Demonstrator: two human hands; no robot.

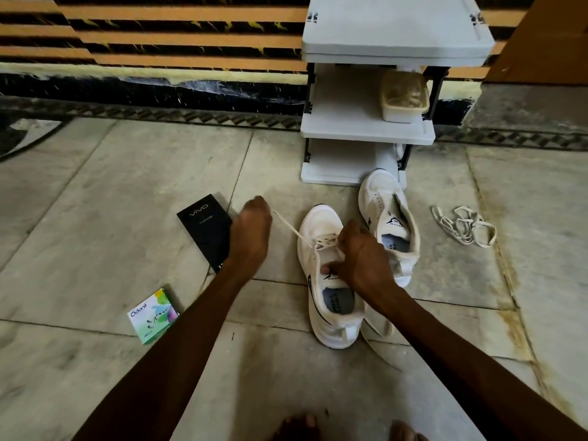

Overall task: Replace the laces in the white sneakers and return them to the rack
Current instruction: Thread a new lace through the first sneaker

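While the left hand (254,224), clenched around one end of a cream lace (294,229), holds it taut toward the middle left of the frame, the right hand (361,259) curls over the eyelets of the near white sneaker (321,224) at centre, thumb pressed on its tongue; another length of lace trails over the floor tiles (95,218) at that shoe's lower right; the second white sneaker (375,198), unlaced, lies just beside it, toe at the foot of the white shoe rack (366,132) at upper centre; a loose tangle of laces (464,229) lies at right; a black vivo box (206,230) and an Odonil box (154,315) lie at left.
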